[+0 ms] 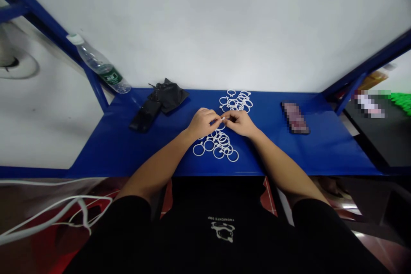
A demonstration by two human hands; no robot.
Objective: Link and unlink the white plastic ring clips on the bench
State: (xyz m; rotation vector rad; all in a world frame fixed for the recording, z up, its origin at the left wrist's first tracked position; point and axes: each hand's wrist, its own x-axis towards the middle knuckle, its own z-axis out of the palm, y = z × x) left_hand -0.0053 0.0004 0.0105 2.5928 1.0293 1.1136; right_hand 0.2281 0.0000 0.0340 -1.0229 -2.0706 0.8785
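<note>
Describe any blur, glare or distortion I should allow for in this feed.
Head view: wide-angle stretch, the blue table flaring toward the viewer; the phone's screen pixelated; glare on the floor, lower right; detail soft where left hand and right hand pinch a white ring.

Left hand and right hand nearly meet — fingertips pinched. Both bare forearms angle inward.
</note>
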